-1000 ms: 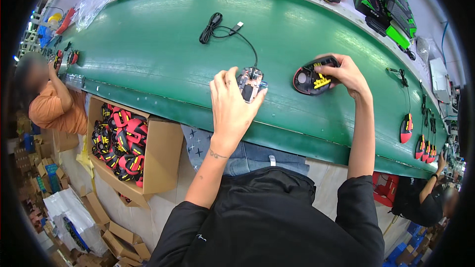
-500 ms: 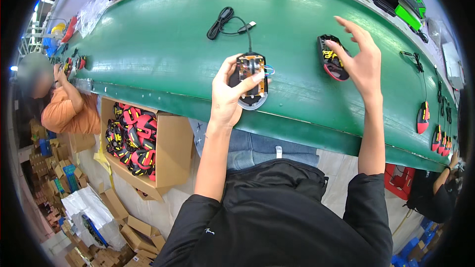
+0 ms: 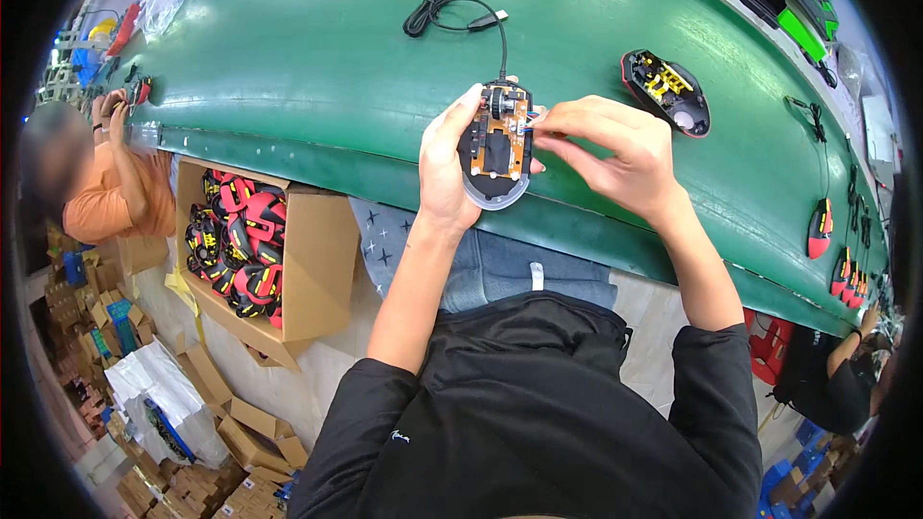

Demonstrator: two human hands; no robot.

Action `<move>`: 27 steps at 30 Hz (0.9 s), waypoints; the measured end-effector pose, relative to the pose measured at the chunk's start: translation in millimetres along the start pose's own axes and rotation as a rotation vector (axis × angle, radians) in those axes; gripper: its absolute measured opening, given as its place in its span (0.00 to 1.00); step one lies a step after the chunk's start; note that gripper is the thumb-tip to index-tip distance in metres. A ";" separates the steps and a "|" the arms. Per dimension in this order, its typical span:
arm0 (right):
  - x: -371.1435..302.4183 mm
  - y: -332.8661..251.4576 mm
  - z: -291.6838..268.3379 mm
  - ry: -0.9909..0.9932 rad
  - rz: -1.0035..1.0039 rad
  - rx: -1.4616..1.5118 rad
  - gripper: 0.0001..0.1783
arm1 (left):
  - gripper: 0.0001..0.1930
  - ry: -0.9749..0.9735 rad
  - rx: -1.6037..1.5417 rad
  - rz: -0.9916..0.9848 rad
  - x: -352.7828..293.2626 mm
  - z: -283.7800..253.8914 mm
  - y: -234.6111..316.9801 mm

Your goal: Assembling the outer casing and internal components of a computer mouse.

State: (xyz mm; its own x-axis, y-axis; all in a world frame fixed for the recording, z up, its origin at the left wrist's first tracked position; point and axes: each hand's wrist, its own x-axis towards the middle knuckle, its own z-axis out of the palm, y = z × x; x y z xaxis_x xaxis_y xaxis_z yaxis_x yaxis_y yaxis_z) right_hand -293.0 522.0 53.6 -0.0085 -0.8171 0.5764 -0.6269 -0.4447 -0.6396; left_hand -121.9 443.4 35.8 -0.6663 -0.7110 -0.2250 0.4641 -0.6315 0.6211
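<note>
My left hand (image 3: pixel 447 168) grips an opened computer mouse base (image 3: pixel 497 194) by its left side, above the near edge of the green bench. An orange-brown circuit board (image 3: pixel 520 146) and a scroll wheel show on the base. My right hand (image 3: pixel 620 149) is closed in a pinch at the board's right edge, on thin coloured wires (image 3: pixel 531 116); its fingertips partly hide them. From the base's far end runs a black cord (image 3: pixel 437 8), coiled on the bench, with a USB plug. Right of my hands lies a mouse top shell (image 3: pixel 683 101), its black and yellow inside facing up.
Left below the bench stands a cardboard box (image 3: pixel 322 264) filled with red and black mouse shells (image 3: pixel 252 207). Finished-looking red and black mice (image 3: pixel 819 231) with cords lie at the right. A person in orange (image 3: pixel 120 192) works at the far left; another person's arm (image 3: pixel 851 346) shows at right.
My right hand has gone from the top shell to the board's wires and pinched them. The shell has turned and now lies free. My left thumb has moved off the board's middle.
</note>
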 end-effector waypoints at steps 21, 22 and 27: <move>-3.3 -22.7 45.5 0.326 0.634 0.612 0.20 | 0.19 0.254 0.376 0.495 -0.9 7.7 -21.3; -5.2 -23.0 47.4 0.325 0.474 0.341 0.18 | 0.19 0.254 0.373 0.493 -0.5 8.4 -21.0; -16.0 -21.8 57.9 0.144 0.022 -0.282 0.14 | 0.18 0.231 0.093 0.412 1.3 2.4 -12.9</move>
State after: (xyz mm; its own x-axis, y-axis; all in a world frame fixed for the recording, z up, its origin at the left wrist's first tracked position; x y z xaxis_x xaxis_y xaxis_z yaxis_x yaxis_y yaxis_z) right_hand -234.0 523.5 28.9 -0.1218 -0.7561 0.6430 -0.8165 -0.2920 -0.4981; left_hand -130.1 451.4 29.3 -0.2860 -0.9529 -0.1008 0.6012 -0.2604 0.7554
